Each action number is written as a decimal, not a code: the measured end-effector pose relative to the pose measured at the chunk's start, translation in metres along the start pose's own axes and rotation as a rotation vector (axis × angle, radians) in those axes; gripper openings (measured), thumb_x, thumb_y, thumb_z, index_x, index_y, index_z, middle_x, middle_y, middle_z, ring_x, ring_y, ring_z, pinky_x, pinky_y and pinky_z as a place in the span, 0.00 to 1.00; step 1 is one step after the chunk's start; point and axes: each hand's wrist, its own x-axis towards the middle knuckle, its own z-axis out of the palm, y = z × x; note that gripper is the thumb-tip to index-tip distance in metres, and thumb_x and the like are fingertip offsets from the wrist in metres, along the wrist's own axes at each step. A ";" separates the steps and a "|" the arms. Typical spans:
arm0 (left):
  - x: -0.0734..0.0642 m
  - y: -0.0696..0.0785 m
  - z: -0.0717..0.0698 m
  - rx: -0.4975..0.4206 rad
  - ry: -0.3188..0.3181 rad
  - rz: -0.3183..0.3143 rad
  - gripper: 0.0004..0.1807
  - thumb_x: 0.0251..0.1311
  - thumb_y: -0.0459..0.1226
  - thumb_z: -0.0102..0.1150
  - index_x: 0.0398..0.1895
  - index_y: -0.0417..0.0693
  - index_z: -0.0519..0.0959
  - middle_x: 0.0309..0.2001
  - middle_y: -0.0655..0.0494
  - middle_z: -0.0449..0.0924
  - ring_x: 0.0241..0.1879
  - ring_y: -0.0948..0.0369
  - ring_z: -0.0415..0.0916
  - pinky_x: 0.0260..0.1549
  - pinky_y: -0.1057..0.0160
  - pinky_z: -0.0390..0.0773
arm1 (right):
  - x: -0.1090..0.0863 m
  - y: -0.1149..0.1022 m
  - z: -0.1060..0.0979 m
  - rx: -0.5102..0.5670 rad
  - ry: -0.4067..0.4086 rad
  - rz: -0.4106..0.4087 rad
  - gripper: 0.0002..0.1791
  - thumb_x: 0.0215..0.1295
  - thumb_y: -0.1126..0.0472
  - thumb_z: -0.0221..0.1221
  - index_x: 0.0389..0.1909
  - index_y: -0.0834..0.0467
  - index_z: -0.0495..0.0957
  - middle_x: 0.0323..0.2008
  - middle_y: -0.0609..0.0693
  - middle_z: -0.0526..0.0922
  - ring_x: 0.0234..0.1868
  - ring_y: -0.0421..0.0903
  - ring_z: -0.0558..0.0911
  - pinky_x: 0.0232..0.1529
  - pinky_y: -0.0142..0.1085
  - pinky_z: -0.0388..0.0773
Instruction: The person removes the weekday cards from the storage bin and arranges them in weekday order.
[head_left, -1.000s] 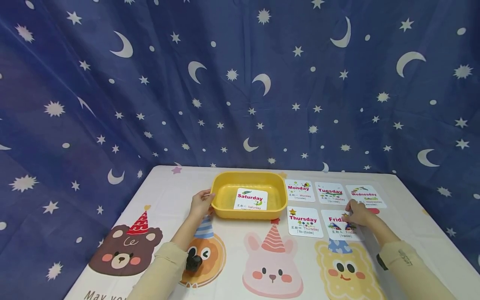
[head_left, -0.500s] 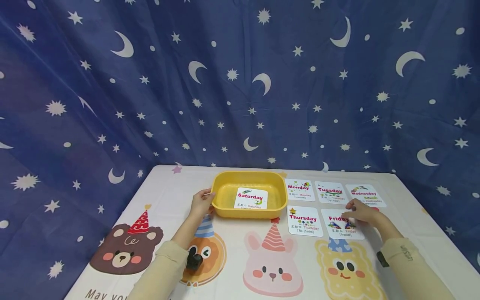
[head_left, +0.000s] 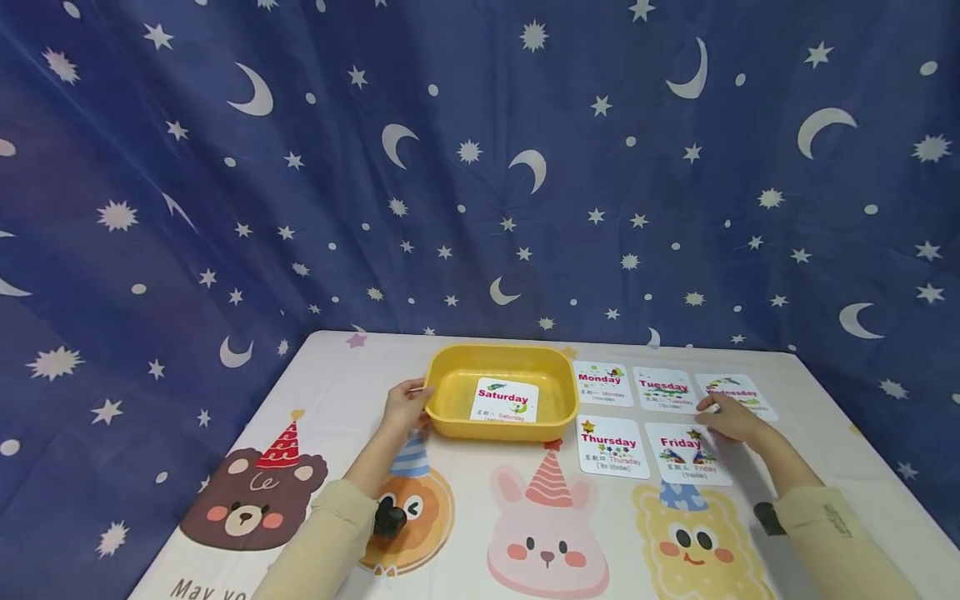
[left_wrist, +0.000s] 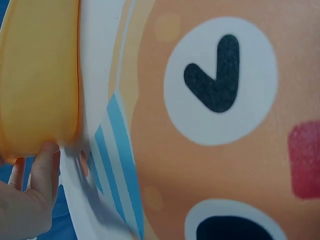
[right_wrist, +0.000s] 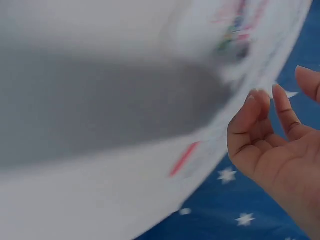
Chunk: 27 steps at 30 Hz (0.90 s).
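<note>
At the left end of the yellow plastic basin [head_left: 442,423], my left hand [head_left: 405,406] grips the rim. The left wrist view shows that hand's fingers [left_wrist: 44,172] at the basin's end wall. Inside the basin lies a white Saturday card [head_left: 504,401]. My right hand [head_left: 733,420] hovers above the Friday card [head_left: 686,454], overlapping the lower edge of the Wednesday card [head_left: 738,392]. Its fingers are loosely bent with nothing between them, as the right wrist view shows of the hand [right_wrist: 280,150].
Monday [head_left: 602,383] and Tuesday [head_left: 665,390] cards continue the upper row right of the basin. A Thursday card [head_left: 612,447] lies left of Friday. The tablecloth [head_left: 465,533] carries printed cartoon animals, and a blue star-patterned curtain [head_left: 480,208] hangs behind the table.
My right hand has lifted off the Friday card and shifted slightly right, uncovering more of its print. The left hand stays at the basin's rim.
</note>
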 end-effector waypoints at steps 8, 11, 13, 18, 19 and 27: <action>0.000 0.001 -0.001 0.005 0.000 0.005 0.21 0.67 0.36 0.52 0.60 0.34 0.69 0.53 0.33 0.73 0.35 0.56 0.78 0.29 0.67 0.81 | 0.012 -0.052 0.011 -0.079 0.014 -0.174 0.13 0.67 0.64 0.49 0.45 0.72 0.67 0.26 0.59 0.76 0.19 0.42 0.70 0.21 0.33 0.68; -0.001 0.001 -0.001 0.006 -0.006 -0.001 0.22 0.67 0.35 0.51 0.60 0.32 0.68 0.53 0.33 0.72 0.36 0.54 0.78 0.28 0.69 0.80 | 0.014 -0.074 0.021 -0.115 0.025 -0.223 0.12 0.67 0.64 0.50 0.44 0.70 0.69 0.26 0.61 0.78 0.20 0.44 0.73 0.22 0.33 0.69; -0.003 0.000 -0.001 0.017 -0.005 -0.005 0.22 0.67 0.35 0.51 0.60 0.31 0.68 0.53 0.33 0.72 0.39 0.53 0.78 0.28 0.68 0.80 | 0.015 -0.089 0.028 -0.129 0.028 -0.261 0.11 0.67 0.65 0.51 0.42 0.70 0.71 0.27 0.62 0.79 0.21 0.45 0.74 0.22 0.33 0.70; -0.005 -0.001 -0.001 0.061 0.001 0.012 0.21 0.67 0.36 0.50 0.59 0.32 0.69 0.51 0.34 0.74 0.39 0.53 0.79 0.32 0.65 0.82 | 0.023 -0.129 0.041 -0.138 0.021 -0.326 0.10 0.67 0.64 0.51 0.41 0.68 0.72 0.27 0.59 0.79 0.24 0.47 0.76 0.24 0.31 0.72; -0.005 -0.001 -0.001 0.063 -0.001 0.019 0.21 0.67 0.36 0.50 0.59 0.32 0.69 0.51 0.34 0.74 0.38 0.53 0.79 0.32 0.65 0.82 | 0.025 -0.138 0.043 -0.147 0.019 -0.344 0.10 0.67 0.64 0.51 0.41 0.68 0.72 0.27 0.60 0.79 0.25 0.48 0.76 0.25 0.31 0.73; -0.005 0.000 0.000 0.044 -0.005 0.020 0.20 0.67 0.35 0.50 0.58 0.31 0.69 0.51 0.32 0.74 0.30 0.59 0.78 0.29 0.65 0.82 | 0.035 -0.197 0.053 -0.216 -0.040 -0.366 0.09 0.66 0.64 0.54 0.42 0.66 0.74 0.32 0.62 0.80 0.29 0.49 0.77 0.29 0.32 0.77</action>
